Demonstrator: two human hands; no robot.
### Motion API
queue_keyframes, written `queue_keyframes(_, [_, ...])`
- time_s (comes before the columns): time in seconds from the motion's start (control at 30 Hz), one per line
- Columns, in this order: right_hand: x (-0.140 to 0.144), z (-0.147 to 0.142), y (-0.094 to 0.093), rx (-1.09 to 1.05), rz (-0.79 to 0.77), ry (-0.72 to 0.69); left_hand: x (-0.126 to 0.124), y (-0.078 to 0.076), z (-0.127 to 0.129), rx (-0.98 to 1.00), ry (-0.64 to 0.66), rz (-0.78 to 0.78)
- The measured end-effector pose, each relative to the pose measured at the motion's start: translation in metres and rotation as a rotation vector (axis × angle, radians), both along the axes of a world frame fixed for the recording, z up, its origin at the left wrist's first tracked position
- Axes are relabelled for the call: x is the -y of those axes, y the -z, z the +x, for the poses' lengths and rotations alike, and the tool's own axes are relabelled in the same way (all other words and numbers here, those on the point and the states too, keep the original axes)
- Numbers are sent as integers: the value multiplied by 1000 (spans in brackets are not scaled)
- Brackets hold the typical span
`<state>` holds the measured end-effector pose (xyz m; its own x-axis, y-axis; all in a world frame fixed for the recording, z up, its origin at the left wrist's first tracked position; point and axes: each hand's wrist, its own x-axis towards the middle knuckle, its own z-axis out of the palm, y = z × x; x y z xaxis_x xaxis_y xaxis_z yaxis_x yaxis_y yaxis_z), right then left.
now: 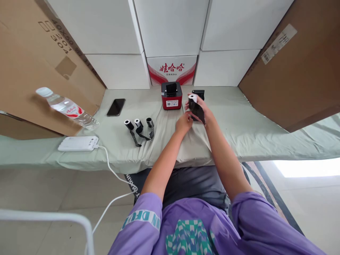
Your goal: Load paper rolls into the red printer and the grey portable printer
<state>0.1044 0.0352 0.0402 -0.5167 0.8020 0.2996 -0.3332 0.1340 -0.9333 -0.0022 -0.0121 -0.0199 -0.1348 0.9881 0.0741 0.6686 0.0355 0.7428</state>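
Note:
My right hand (204, 106) is wrapped round a small black roll (192, 98) with a white end, held upright over the cloth-covered table. A dark glossy strip (198, 111) hangs loose from this roll down to the right. Close beside it, my left hand (183, 123) is closed with its fingers curled near the strip; what they hold is hidden. Just behind my hands stands a red and black box-shaped device (171, 101), a black piece sticking up from its top. A black object (199, 94) lies partly hidden behind my right hand.
Several similar rolls (129, 124) with dark tails stand left of my hands. Farther left are a phone (116, 107), a tilted water bottle (69, 109) and a white power bank (78, 143) with a cable (108, 163). White boxes (171, 71) line the back; cardboard (294, 63) flanks both sides.

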Motion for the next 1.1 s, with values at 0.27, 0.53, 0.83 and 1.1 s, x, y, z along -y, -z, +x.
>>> queue_keyframes(0.27, [-75, 60, -1, 948, 601, 512, -1, 2, 1, -33, 29, 85])
queue_keyframes(0.53, [-69, 29, 0, 1464, 733, 528, -2, 5, 1, 18, 2, 72])
queue_keyframes(0.83, [-65, 27, -2, 1466, 657, 517, -2, 5, 1, 37, 9, 76])
queue_keyframes(1.1, [-64, 27, -7, 1531, 616, 497, -4, 6, 2, 50, -6, 62])
